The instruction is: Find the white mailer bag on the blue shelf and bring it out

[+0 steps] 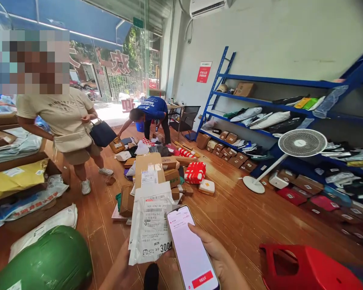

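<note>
One phone [191, 251], one white parcel [149, 225], two hands. Right hand [219, 255] was closed round the phone, thumb on its right edge. Left hand [124, 268] gripped the parcel's lower left corner; parcel stood upright just left of the phone, touching it. Two people: one standing [65, 121], one bending [149, 112]. One fan [301, 144], one red stool [308, 268].

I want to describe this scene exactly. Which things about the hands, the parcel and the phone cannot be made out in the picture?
Head view only:
- left hand: mostly hidden behind the white parcel and cut by the bottom edge; its grip is unclear.
- right hand: fingers behind the phone are hidden.
- phone screen text: too small to read.
- parcel label: small print blurred.
- dark round object: cut by the bottom edge, unidentifiable.
</note>
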{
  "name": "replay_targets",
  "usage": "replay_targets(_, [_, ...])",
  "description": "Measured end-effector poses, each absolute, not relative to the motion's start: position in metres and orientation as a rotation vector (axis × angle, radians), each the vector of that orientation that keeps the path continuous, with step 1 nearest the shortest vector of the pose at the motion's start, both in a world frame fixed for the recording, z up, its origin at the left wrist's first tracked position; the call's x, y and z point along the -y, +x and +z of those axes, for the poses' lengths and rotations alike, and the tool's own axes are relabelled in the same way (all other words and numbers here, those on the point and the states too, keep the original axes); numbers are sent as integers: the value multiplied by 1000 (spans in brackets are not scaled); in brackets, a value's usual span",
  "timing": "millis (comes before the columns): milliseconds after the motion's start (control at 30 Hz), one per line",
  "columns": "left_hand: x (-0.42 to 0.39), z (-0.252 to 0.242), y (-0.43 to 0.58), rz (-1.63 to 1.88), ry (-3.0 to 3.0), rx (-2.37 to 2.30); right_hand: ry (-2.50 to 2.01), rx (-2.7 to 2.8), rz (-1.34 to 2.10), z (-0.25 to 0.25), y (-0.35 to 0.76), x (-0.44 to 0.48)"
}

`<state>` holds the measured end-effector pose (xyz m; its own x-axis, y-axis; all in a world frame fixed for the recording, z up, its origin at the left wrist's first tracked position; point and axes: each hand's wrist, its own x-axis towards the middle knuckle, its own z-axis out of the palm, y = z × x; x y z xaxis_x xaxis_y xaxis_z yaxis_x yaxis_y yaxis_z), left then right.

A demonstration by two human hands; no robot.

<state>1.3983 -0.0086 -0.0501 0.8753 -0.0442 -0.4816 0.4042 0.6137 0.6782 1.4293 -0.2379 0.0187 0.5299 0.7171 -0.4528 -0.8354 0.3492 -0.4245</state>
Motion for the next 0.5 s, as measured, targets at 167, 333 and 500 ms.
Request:
replay_targets(167, [0,-46,1428,-291,917,-423,-638,-151,1020,31,1456,222])
replay_targets(333, [-3,-47,1448,-367,905,-409,-624,-141,1034,24,1473,219])
replay_targets(500, [-2,-32,1460,-375,919,-323,-608,-149,1036,18,1481,224])
